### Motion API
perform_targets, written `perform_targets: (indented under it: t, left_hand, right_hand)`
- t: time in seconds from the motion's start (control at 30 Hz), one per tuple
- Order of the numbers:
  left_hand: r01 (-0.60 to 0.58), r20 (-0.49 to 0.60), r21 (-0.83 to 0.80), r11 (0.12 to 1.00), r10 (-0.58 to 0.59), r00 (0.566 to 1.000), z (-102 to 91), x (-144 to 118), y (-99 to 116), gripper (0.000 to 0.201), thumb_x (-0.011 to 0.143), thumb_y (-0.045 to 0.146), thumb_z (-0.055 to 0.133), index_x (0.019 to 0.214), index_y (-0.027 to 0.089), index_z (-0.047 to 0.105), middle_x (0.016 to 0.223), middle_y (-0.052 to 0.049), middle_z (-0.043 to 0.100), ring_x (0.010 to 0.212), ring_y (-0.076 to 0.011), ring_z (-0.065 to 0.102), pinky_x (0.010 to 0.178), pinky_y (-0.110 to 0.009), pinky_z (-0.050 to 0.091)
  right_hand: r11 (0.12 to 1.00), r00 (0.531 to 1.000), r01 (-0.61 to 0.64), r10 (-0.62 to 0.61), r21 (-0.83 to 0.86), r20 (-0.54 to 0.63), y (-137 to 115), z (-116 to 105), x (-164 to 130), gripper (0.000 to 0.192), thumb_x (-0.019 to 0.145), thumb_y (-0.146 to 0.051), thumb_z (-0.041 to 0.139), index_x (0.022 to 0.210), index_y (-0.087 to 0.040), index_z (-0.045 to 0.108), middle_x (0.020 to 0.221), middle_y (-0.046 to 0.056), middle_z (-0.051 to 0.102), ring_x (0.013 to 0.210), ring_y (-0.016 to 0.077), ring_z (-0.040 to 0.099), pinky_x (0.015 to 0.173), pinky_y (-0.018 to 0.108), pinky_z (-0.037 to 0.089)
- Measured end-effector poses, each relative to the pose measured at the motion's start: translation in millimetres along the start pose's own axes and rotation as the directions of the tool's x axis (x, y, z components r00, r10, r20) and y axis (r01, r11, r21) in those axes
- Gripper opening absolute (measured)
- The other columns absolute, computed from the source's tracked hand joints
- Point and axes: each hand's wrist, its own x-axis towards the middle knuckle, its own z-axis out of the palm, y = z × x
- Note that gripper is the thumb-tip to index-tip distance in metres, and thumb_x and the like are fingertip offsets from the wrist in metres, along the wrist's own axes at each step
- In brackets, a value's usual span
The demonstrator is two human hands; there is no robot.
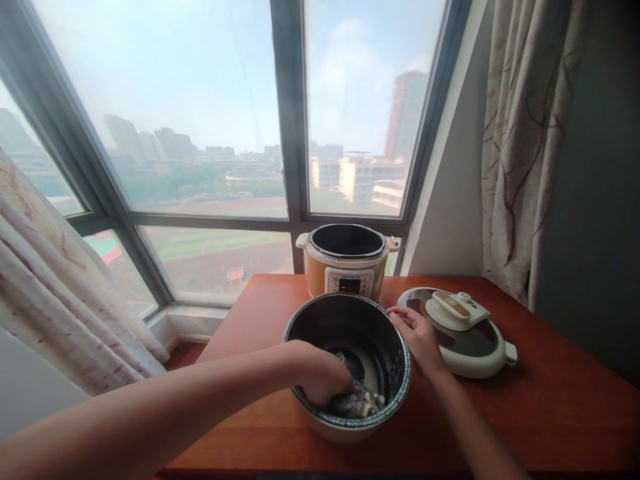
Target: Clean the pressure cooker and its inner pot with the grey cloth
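A black-lined inner pot (pixel 350 313) of an electric pressure cooker stands on the table in front of me, its mouth tipped toward me. My left hand (pixel 327 377) reaches down inside it, fingers curled over a crumpled greyish cloth (pixel 355 402) against the inner wall. Its fingertips are hidden. At the pot's right side, my right hand (pixel 415 333) grips the rim, with thumb and fingers close together. Behind the pot is the yellow-and-white pressure cooker body (pixel 315 270), lidless, with a control panel on its front.
The cooker's lid (pixel 470 360), white with a dark top and a handle, lies on the reddish-brown table (pixel 550 400) to the right. Large windows (pixel 200 100) rise behind the table. Patterned curtains (pixel 520 133) hang on both sides.
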Motion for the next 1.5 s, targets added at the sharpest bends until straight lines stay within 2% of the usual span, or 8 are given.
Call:
perform_targets:
  t: [0.4,0.7,0.87,0.97,1.03,1.17,1.33,1.5]
  left_hand:
    - [0.174,0.016,0.023,0.985,-0.174,0.985,6.2,-5,-17,0.024,0.064,0.015,0.068,0.087,0.019,0.075,0.072,-0.009,0.072,0.059,-0.0236,0.061,0.054,-0.029,0.042]
    - [0.123,-0.156,-0.349,0.929,-0.187,0.970,-5.6,3,12,0.014,0.071,0.022,0.063,0.082,0.018,0.071,0.069,-0.001,0.061,0.063,-0.0169,0.054,0.058,-0.026,0.043]
    - [-0.029,-0.277,-0.888,0.458,-0.484,0.830,6.1,34,20,0.019,0.072,0.021,0.065,0.089,0.015,0.070,0.076,0.000,0.066,0.073,-0.0166,0.061,0.070,-0.025,0.049]
    - [-0.220,-0.214,-0.972,0.078,-0.676,0.705,9.2,54,20,0.027,0.076,0.014,0.056,0.101,0.014,0.067,0.085,-0.004,0.070,0.076,-0.0170,0.066,0.073,-0.026,0.052]
    - [-0.291,-0.215,-0.957,0.024,-0.732,0.647,6.9,63,17,0.032,0.076,0.011,0.055,0.106,0.013,0.064,0.090,-0.007,0.071,0.079,-0.0181,0.068,0.074,-0.027,0.054]
    - [-0.189,-0.290,-0.957,0.220,-0.712,0.639,3.4,68,10,0.044,0.066,0.005,0.059,0.110,0.013,0.063,0.097,-0.010,0.072,0.086,-0.0228,0.069,0.072,-0.029,0.056]
    - [-0.017,-0.424,-0.669,0.743,-0.362,0.830,6.1,59,9,0.053,0.058,0.000,0.059,0.107,0.016,0.067,0.104,-0.010,0.073,0.095,-0.0274,0.068,0.078,-0.030,0.054]
    - [0.027,-0.201,-0.382,0.924,-0.112,0.973,-4.8,27,11,0.047,0.061,0.000,0.057,0.102,0.019,0.068,0.088,-0.004,0.072,0.081,-0.0220,0.066,0.066,-0.026,0.050]
  right_hand:
    - [0.990,0.975,0.034,-0.063,-0.136,-0.214,4,-9,-71,0.066,0.084,-0.061,0.063,0.132,-0.016,0.059,0.057,-0.005,0.055,0.055,0.0162,0.051,0.056,0.028,0.042]
    - [0.999,0.985,-0.014,0.007,-0.040,-0.171,26,9,-102,0.077,0.084,-0.060,0.065,0.146,-0.019,0.047,0.123,0.013,0.071,0.112,0.0297,0.067,0.090,0.036,0.054]
    - [0.998,0.976,0.013,-0.025,-0.056,-0.216,25,6,-91,0.058,0.086,-0.057,0.063,0.133,-0.023,0.063,0.142,0.010,0.060,0.132,0.0292,0.054,0.108,0.040,0.044]
    - [0.992,0.975,0.043,-0.068,-0.122,-0.213,21,2,-87,0.055,0.086,-0.053,0.063,0.129,-0.020,0.067,0.133,0.010,0.066,0.125,0.0299,0.059,0.105,0.039,0.047]
    - [0.987,0.981,0.034,-0.063,-0.158,-0.183,18,-1,-84,0.057,0.085,-0.052,0.063,0.130,-0.016,0.066,0.115,0.010,0.074,0.107,0.0288,0.067,0.090,0.037,0.053]
    - [0.985,0.991,0.020,-0.042,-0.170,-0.126,14,-3,-74,0.062,0.085,-0.049,0.061,0.134,-0.011,0.062,0.087,0.005,0.074,0.075,0.0232,0.067,0.068,0.033,0.054]
    - [0.987,0.978,0.107,-0.126,-0.119,-0.168,16,-1,-54,0.050,0.079,-0.046,0.067,0.120,-0.016,0.072,0.120,0.011,0.072,0.112,0.0296,0.064,0.097,0.039,0.049]
    - [0.988,0.983,0.059,-0.083,-0.145,-0.163,9,-5,-44,0.056,0.079,-0.050,0.065,0.121,-0.013,0.070,0.073,0.001,0.066,0.069,0.0215,0.060,0.067,0.032,0.048]
